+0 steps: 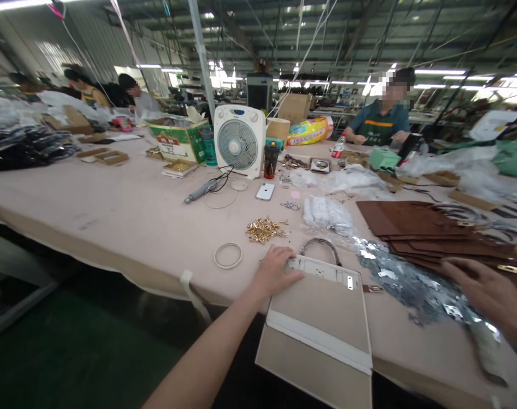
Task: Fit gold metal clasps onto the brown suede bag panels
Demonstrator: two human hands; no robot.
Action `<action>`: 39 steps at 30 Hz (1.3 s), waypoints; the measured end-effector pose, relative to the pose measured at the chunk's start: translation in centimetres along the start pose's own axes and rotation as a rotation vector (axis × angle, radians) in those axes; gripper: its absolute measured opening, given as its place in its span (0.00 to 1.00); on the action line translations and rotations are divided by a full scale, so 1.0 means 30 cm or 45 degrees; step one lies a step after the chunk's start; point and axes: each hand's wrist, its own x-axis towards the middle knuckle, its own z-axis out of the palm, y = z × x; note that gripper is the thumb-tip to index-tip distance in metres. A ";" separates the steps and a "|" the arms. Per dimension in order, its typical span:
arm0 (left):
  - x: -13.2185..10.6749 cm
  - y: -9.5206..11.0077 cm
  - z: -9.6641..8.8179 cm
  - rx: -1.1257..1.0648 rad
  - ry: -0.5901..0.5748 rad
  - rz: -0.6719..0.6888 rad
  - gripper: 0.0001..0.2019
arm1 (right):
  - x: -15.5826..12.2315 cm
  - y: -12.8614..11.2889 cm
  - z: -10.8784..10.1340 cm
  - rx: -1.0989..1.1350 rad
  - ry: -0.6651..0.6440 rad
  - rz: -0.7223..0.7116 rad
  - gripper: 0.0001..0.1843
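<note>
A beige bag panel (322, 307) with a white band across it hangs over the table's front edge. My left hand (279, 269) holds its top left corner, thumb lying on the face and the other fingers at the far edge. Behind that edge curves a dark braided handle (320, 243). On the panel's upper right is a small metal plate (350, 282), and a brown strap with a metal fitting (373, 289) sticks out at its right side. My right hand (486, 287) hovers, fingers apart, over loose silver metal plates (390, 284), near stacked brown leather pieces (412, 224).
Gold-coloured rivets (265, 230) lie in a heap beyond my left hand, near a white ring (228, 255). Farther back are a phone (265, 191), a grey power screwdriver (201, 191), a box fan (240, 139) and a dark cup (271, 159). A co-worker (382, 122) sits across the table.
</note>
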 end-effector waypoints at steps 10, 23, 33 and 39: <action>-0.014 -0.011 -0.014 0.047 -0.049 -0.073 0.26 | -0.251 -0.881 0.464 0.615 -0.757 -0.269 0.21; -0.015 -0.033 -0.012 0.040 -0.009 -0.075 0.24 | -0.294 -0.903 0.655 0.536 -0.826 -0.300 0.13; -0.014 -0.031 -0.011 0.032 -0.004 -0.056 0.23 | -0.315 -0.906 0.688 0.324 -0.694 -0.335 0.10; -0.012 -0.043 -0.005 0.024 -0.003 -0.073 0.22 | -0.321 -0.901 0.682 0.306 -0.626 -0.390 0.11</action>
